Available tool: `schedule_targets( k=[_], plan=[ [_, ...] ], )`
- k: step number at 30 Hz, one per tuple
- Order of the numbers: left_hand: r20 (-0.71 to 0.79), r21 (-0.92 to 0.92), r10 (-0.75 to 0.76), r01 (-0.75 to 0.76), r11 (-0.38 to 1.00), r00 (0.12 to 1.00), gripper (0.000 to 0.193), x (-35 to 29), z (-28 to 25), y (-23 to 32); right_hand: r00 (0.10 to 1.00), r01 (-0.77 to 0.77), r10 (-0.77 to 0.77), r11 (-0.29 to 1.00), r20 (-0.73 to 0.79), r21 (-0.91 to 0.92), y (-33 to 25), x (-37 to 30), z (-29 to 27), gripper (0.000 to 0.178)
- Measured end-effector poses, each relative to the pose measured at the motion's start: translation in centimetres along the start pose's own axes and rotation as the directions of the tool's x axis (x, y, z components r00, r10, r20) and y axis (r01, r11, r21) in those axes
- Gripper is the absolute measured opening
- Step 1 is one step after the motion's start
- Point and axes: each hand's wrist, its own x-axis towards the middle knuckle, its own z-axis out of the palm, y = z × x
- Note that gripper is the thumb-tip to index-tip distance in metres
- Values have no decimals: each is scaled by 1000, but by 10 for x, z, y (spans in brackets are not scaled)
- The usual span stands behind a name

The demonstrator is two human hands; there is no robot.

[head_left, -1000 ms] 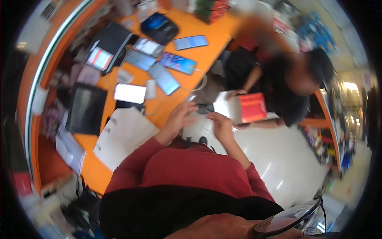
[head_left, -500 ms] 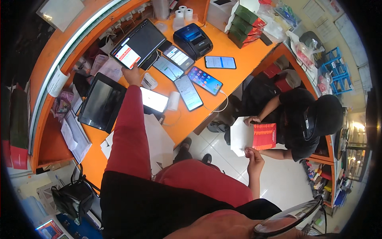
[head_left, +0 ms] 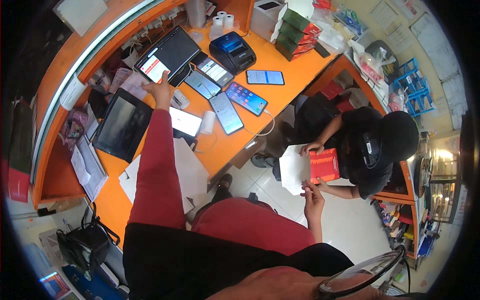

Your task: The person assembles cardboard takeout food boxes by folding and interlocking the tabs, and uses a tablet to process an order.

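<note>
My left hand [head_left: 160,93] reaches over the orange counter. Its index fingertip is at the lower edge of the lit screen of a tablet [head_left: 180,47], and the thumb is spread to the side. Low at the right, my right hand [head_left: 314,201] has its fingers pinched together by the corner of an open box [head_left: 324,166], white inside and red-orange outside. Anything between those fingers is too small to make out. A co-worker in black holds the box with both hands.
Several phones, such as a blue-screened phone [head_left: 246,98], lie right of my left arm. Behind them stand a black receipt printer [head_left: 233,54] and paper rolls [head_left: 223,21]. A dark-screened device [head_left: 123,125] lies left. Stacked green-and-red boxes [head_left: 297,35] occupy the far end. The co-worker [head_left: 372,145] sits right.
My left index finger has moved up onto the tablet's screen, and the thumb has spread. The co-worker's far hand has shifted along the box's upper edge. The whole view has shifted slightly.
</note>
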Motion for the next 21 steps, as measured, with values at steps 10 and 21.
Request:
schedule_targets(
  k=[10,21],
  plan=[
    [436,-882,896,236,407,83,75,-344,-196,320,890,217,-193,976,412,-10,1,5,-1,27],
    [392,-851,920,378,365,-6,102,-410,-282,310,500,318,-247,944,830,89,-10,-28,109,28]
  ],
)
